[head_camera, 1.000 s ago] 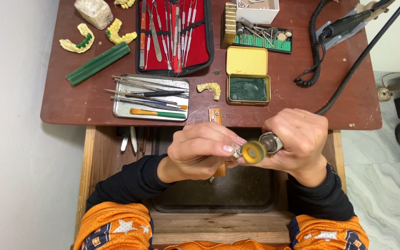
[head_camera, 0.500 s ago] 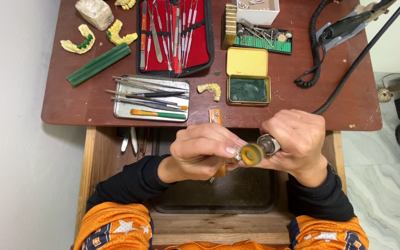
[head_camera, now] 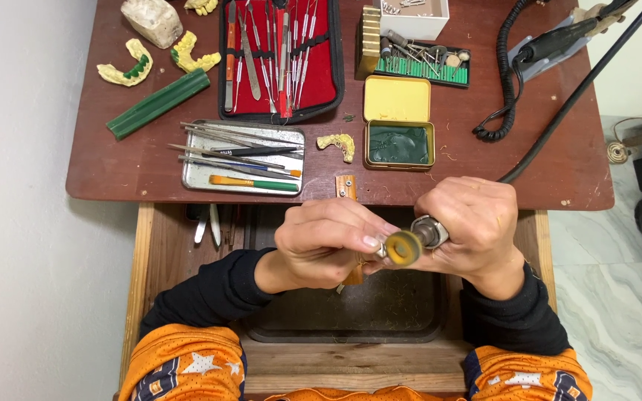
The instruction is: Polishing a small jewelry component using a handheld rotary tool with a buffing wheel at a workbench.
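right hand [head_camera: 477, 226] clenched round a rotary handpiece [head_camera: 430, 232], yellow polishing wheel [head_camera: 403, 248] at its tip, over the open drawer [head_camera: 351, 312] — left hand [head_camera: 325, 245] pinching something small, hidden, against it. risk — fingertips [head_camera: 371, 241] grazing the wheel, piece flung into the drawer.

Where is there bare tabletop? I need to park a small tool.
Bare wood lies right of the green-filled tin, below the coiled cord, and at the front-left corner beside the steel tray. The back edge is crowded with instruments, burs and casts.
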